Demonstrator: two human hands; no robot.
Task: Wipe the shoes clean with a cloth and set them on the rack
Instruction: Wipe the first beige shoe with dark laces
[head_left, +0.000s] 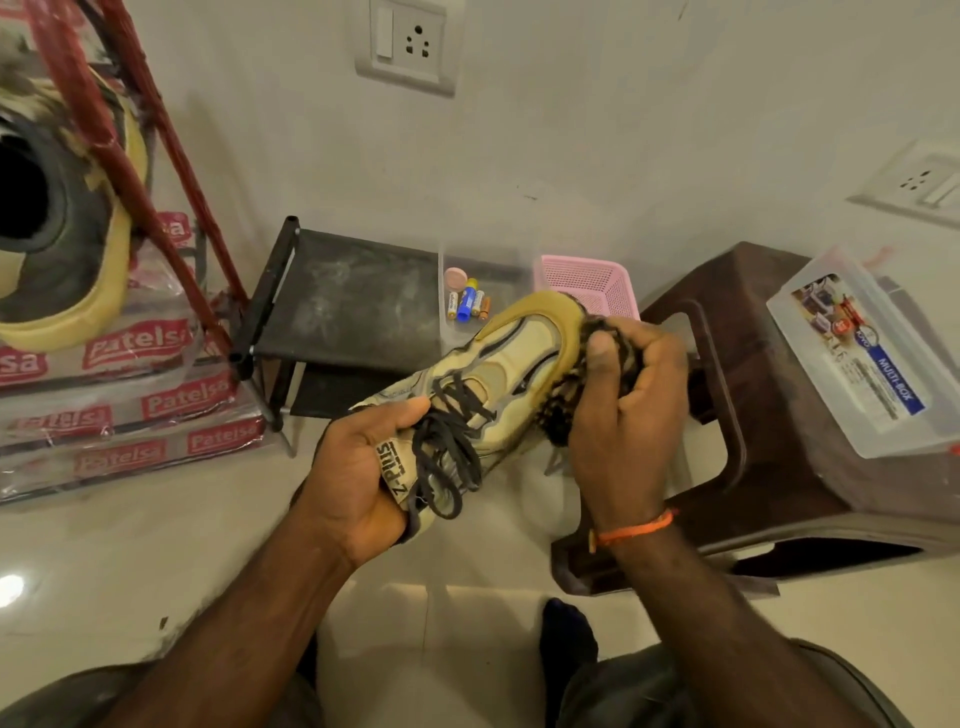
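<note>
The shoe (498, 374) is a tan and cream sneaker with dark line trims, dark grey laces that hang loose and tangled, and a tongue label with the text "Z-Plus". It is in the air, above the pale floor (156, 545) and in front of the low black rack (343, 296). Its long axis goes diagonally: the toe points up and to the right, away from the person, and the heel end is low on the left, near the person.

The left hand (358, 473) grips the shoe at the tongue and collar, with the thumb on top near the laces. The right hand (628, 410) is curled around a dark, patterned cloth (582, 384) and presses it against the toe side of the shoe.

One shoe is in the hands, and one second shoe (62, 208) of the same colours is at the left edge, very close to the camera, by a red frame (130, 156). On the top of the rack stand one clear box (483, 291) with four batteries and one round pink thing inside, and one pink basket (587, 286). One brown stool (753, 364) at the right carries one clear plastic box (857, 353). Two wall sockets (410, 44) are visible.
</note>
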